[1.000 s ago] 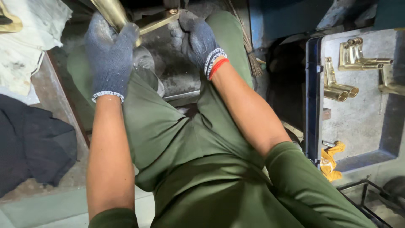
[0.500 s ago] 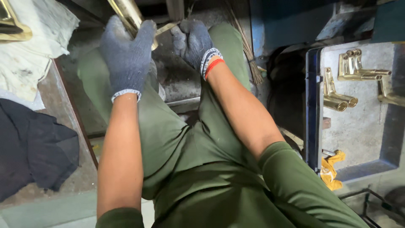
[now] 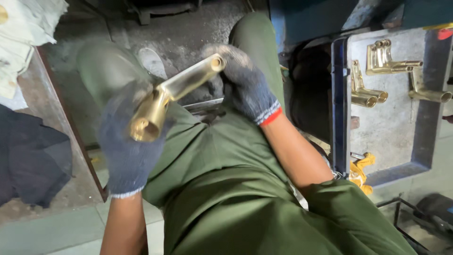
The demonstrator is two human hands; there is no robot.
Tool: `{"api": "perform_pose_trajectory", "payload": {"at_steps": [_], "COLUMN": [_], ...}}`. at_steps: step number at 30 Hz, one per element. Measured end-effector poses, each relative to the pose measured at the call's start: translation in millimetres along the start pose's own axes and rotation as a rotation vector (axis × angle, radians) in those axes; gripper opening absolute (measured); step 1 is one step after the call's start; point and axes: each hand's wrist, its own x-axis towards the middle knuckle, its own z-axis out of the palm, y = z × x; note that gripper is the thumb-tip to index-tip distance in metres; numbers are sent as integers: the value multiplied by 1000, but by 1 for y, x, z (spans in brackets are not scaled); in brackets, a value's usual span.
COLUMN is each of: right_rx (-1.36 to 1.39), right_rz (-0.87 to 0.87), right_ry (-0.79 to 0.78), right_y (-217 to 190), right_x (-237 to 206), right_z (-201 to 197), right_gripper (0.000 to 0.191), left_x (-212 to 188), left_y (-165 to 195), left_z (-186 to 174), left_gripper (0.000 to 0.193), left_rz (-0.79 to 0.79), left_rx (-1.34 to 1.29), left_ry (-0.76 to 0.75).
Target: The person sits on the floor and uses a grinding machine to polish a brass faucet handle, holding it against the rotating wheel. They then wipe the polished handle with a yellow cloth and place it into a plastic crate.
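The person's left hand (image 3: pixel 128 151), in a dark grey knitted glove, is wrapped around the thick round end of a polished brass tap-shaped fitting (image 3: pixel 172 94), its grip pressed closed around the metal. The right hand (image 3: pixel 245 87), in a matching grey glove with a red and white cuff, pinches the narrow far end of the same brass fitting between its fingertips. The fitting lies slanted above the person's lap, over olive green trousers (image 3: pixel 212 156), its open mouth facing the camera. To the right, well apart, a dark blue metal tray (image 3: pixel 339 94) with a dusty grey floor holds several more brass fittings (image 3: pixel 377 59). A yellow tool (image 3: pixel 359 170) lies just beside the tray's lower corner. On the left lie a crumpled whitish cloth (image 3: pixel 23 33) and a dark cloth (image 3: pixel 33 160).
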Motion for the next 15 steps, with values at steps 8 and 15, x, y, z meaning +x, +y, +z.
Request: {"api": "perform_pose_trajectory", "payload": {"at_steps": [8, 15], "right_rx": [-566, -470], "right_rz": [-244, -130], "right_ry": [66, 82], "right_y": [1, -8], "right_x": [-18, -40], "right_z": [-3, 10], "right_gripper": [43, 46], "left_x": [-14, -16], "left_y": [13, 16], "left_z": [-7, -7], "left_gripper": [52, 66], "left_rz": [-49, -101], "left_rx": [-95, -100], "left_ry": [-15, -29]}}
